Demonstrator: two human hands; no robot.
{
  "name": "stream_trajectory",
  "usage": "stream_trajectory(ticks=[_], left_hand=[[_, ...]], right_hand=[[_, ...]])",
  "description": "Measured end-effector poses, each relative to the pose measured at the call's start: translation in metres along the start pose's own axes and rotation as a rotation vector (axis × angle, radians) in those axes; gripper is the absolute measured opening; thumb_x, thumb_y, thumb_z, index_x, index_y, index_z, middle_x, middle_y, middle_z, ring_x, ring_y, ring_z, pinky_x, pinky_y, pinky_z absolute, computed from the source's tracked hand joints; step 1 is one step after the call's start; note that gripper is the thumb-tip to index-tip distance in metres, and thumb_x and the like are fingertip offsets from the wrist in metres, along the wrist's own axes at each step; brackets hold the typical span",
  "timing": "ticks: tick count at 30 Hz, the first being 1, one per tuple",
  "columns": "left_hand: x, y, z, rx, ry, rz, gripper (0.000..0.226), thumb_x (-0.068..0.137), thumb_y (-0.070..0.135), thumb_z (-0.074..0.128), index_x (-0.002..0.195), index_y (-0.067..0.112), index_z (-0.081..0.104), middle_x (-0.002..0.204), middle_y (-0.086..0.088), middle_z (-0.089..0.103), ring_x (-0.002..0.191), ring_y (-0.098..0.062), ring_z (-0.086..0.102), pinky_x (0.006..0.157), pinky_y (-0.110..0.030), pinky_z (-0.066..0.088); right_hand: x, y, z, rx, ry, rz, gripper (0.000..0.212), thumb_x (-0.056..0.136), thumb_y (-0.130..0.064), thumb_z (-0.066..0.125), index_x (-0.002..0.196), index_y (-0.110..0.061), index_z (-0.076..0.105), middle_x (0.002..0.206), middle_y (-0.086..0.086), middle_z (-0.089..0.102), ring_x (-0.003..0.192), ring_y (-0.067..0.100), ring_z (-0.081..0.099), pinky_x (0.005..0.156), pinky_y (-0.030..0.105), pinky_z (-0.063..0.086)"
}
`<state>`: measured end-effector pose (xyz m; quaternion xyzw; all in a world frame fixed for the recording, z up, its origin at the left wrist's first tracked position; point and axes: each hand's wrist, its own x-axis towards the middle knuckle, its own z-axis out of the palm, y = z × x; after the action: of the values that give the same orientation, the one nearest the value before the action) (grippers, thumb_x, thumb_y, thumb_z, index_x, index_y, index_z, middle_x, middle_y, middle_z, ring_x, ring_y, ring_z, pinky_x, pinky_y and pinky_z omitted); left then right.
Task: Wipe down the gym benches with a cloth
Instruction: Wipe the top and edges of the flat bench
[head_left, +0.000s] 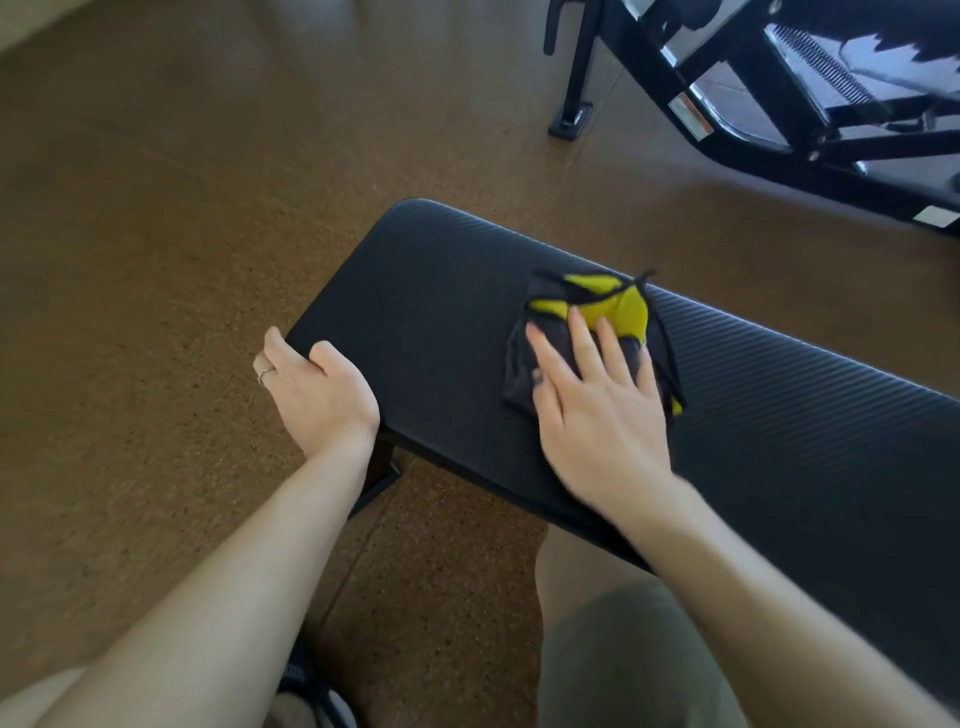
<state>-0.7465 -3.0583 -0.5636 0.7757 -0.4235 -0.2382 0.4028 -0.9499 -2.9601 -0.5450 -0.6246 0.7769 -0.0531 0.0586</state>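
Note:
A black padded gym bench (426, 322) with a ribbed surface runs from the middle of the view to the right edge. A folded dark grey and yellow cloth (618, 312) lies flat on the pad. My right hand (592, 395) presses on the cloth with straight, spread fingers. My left hand (311, 389) grips the bench's near-left end, thumb on top and fingers curled over the edge. A ring shows on one finger of that hand.
Brown speckled rubber floor (156, 234) surrounds the bench. A black metal exercise machine frame (727, 93) stands at the top right, apart from the bench. The bench's black leg (382, 478) shows under the left end. My knees and olive shorts (623, 654) are at the bottom.

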Motion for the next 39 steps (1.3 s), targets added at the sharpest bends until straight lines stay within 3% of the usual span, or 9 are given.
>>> stream_trajectory(ticks=[3, 6, 10, 13, 22, 27, 31, 35, 39], left_hand=[[-0.002, 0.003, 0.000, 0.000, -0.006, -0.012, 0.055, 0.105, 0.022, 0.030, 0.158, 0.010, 0.025, 0.163, -0.011, 0.025, 0.139, -0.025, 0.039, 0.092, -0.028, 0.032], [-0.002, 0.002, 0.000, 0.002, -0.007, -0.014, 0.055, 0.105, 0.023, 0.030, 0.158, 0.011, 0.025, 0.164, -0.011, 0.024, 0.139, -0.027, 0.040, 0.091, -0.028, 0.034], [0.000, -0.001, 0.001, -0.025, -0.013, -0.005, 0.055, 0.104, 0.024, 0.030, 0.158, 0.012, 0.025, 0.164, -0.010, 0.024, 0.139, -0.026, 0.041, 0.092, -0.029, 0.035], [0.002, -0.003, 0.003, -0.038, -0.012, 0.003, 0.056, 0.103, 0.023, 0.030, 0.157, 0.011, 0.027, 0.162, -0.009, 0.027, 0.134, -0.026, 0.045, 0.090, -0.030, 0.037], [0.006, -0.007, 0.002, -0.044, -0.020, 0.039, 0.058, 0.099, 0.020, 0.032, 0.155, 0.006, 0.030, 0.158, -0.012, 0.032, 0.136, -0.026, 0.040, 0.094, -0.029, 0.036], [0.008, -0.011, -0.001, -0.075, -0.051, 0.036, 0.062, 0.095, 0.021, 0.030, 0.154, 0.003, 0.031, 0.156, -0.019, 0.033, 0.137, -0.032, 0.039, 0.094, -0.029, 0.032], [0.009, -0.011, -0.006, -0.117, -0.091, -0.003, 0.058, 0.101, 0.019, 0.029, 0.158, 0.011, 0.026, 0.164, -0.013, 0.025, 0.145, -0.027, 0.032, 0.099, -0.028, 0.029], [0.008, -0.010, -0.012, -0.105, -0.149, 0.001, 0.058, 0.104, 0.020, 0.026, 0.161, 0.014, 0.019, 0.167, -0.009, 0.017, 0.150, -0.024, 0.026, 0.110, -0.036, 0.033], [0.007, -0.006, -0.013, -0.060, -0.186, -0.027, 0.057, 0.107, 0.026, 0.026, 0.162, 0.019, 0.013, 0.169, -0.006, 0.010, 0.153, -0.024, 0.022, 0.112, -0.037, 0.031]], right_hand=[[-0.033, 0.014, -0.003, -0.014, -0.081, -0.057, 0.055, 0.108, -0.048, 0.014, 0.163, -0.044, 0.022, 0.173, -0.004, 0.018, 0.161, 0.021, 0.012, 0.129, 0.051, 0.010], [0.006, 0.031, -0.008, -0.006, -0.085, 0.025, 0.057, 0.105, -0.049, 0.012, 0.162, -0.048, 0.017, 0.174, -0.007, 0.012, 0.161, 0.017, 0.007, 0.130, 0.047, 0.006], [0.076, 0.022, -0.008, 0.057, -0.072, 0.207, 0.055, 0.108, -0.046, 0.015, 0.163, -0.045, 0.011, 0.175, -0.003, 0.005, 0.161, 0.021, 0.001, 0.129, 0.053, 0.001], [0.109, -0.009, -0.004, 0.051, -0.073, 0.226, 0.055, 0.109, -0.047, 0.013, 0.163, -0.045, 0.010, 0.175, 0.000, 0.006, 0.160, 0.026, 0.002, 0.126, 0.059, -0.002], [0.138, -0.091, 0.007, 0.066, -0.123, 0.072, 0.058, 0.109, -0.048, 0.012, 0.166, -0.035, 0.010, 0.175, 0.002, -0.004, 0.161, 0.029, -0.003, 0.125, 0.063, -0.004], [0.059, -0.128, 0.017, 0.046, -0.039, -0.336, 0.059, 0.106, -0.042, 0.016, 0.164, -0.031, 0.026, 0.173, 0.002, 0.021, 0.158, 0.025, 0.018, 0.126, 0.057, 0.011], [0.010, -0.084, 0.010, 0.032, -0.055, -0.423, 0.055, 0.110, -0.042, 0.019, 0.164, -0.034, 0.024, 0.172, -0.006, 0.022, 0.160, 0.016, 0.013, 0.130, 0.044, 0.010], [-0.007, -0.035, 0.003, -0.009, -0.067, -0.398, 0.055, 0.109, -0.044, 0.020, 0.163, -0.036, 0.028, 0.171, -0.009, 0.025, 0.159, 0.013, 0.017, 0.128, 0.043, 0.018], [0.047, 0.012, -0.008, -0.011, -0.053, -0.133, 0.057, 0.107, -0.044, 0.017, 0.163, -0.038, 0.025, 0.172, -0.010, 0.022, 0.158, 0.014, 0.017, 0.127, 0.040, 0.012]])
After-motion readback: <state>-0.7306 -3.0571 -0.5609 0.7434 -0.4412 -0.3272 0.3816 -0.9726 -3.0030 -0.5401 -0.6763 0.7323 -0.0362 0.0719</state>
